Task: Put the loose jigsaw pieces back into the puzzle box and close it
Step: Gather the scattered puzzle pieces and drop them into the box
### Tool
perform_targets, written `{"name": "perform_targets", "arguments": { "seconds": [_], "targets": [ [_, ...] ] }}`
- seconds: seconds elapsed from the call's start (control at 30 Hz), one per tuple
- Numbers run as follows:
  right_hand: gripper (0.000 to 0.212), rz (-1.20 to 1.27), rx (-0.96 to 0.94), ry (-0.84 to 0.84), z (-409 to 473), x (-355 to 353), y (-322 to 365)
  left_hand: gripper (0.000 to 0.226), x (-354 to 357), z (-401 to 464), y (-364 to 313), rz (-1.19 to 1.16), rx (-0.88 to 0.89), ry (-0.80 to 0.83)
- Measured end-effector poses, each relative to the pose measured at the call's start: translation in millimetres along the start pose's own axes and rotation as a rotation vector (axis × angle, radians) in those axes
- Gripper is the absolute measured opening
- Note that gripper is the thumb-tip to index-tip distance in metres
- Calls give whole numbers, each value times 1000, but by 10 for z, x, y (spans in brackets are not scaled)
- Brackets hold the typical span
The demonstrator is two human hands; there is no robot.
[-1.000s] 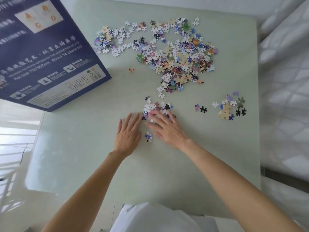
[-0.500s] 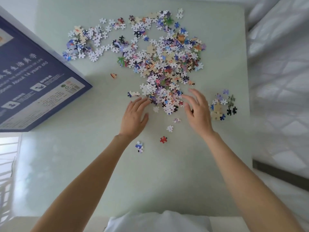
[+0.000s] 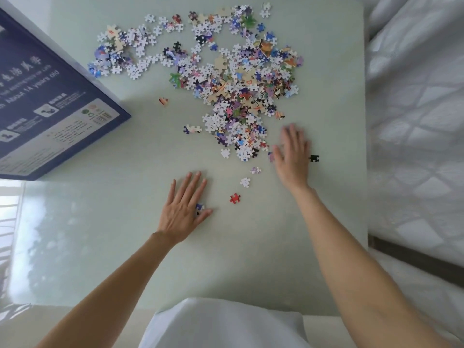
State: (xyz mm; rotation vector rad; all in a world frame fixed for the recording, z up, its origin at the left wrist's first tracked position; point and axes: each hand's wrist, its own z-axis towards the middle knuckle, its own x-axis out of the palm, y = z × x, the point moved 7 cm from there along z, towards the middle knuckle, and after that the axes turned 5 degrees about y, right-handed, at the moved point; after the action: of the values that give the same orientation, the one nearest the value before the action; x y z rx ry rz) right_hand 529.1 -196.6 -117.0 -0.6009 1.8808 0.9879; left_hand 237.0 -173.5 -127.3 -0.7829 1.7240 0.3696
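1. Both hands have drawn back from the pile: left hand point(image 3: 184, 209) now lies flat nearer the body, its grip released, fingers spread, over a small blue piece point(image 3: 200, 207).
2. Right hand point(image 3: 292, 156), blurred, is flat and unclenched at the pile's right edge.
3. Jigsaw pieces point(image 3: 231, 79) lie scattered on the counter point(image 3: 125, 247).
4. Puzzle box point(image 3: 47, 96) sits far left; its inside is hidden.
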Motion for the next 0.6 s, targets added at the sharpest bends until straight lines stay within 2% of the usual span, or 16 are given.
{"name": "perform_targets", "arguments": {
  "seconds": [0.13, 0.23, 0.33, 0.4, 0.5, 0.6],
  "targets": [
    [58, 106, -246, 139, -251, 326, 628, 55, -92, 84, -27, -30, -8, -45],
    [51, 263, -379, 213, -376, 373, 855, 53, -261, 419, -30, -54, -36, -75],
    [40, 324, -387, 132, -280, 150, 824, 56, -416, 808, 7, -58, -82, -71],
    [37, 241, -329, -30, -183, -61, 641, 59, -474, 996, 7, -65, -110, -65],
    [40, 137, -70, -219, -132, -252, 112, 60, -547, 1123, -19, -133, -154, -75],
    [58, 178, 224, -197, -228, -116, -266, 57, -591, 1103, 37, -271, -227, -128]
  ]
}}
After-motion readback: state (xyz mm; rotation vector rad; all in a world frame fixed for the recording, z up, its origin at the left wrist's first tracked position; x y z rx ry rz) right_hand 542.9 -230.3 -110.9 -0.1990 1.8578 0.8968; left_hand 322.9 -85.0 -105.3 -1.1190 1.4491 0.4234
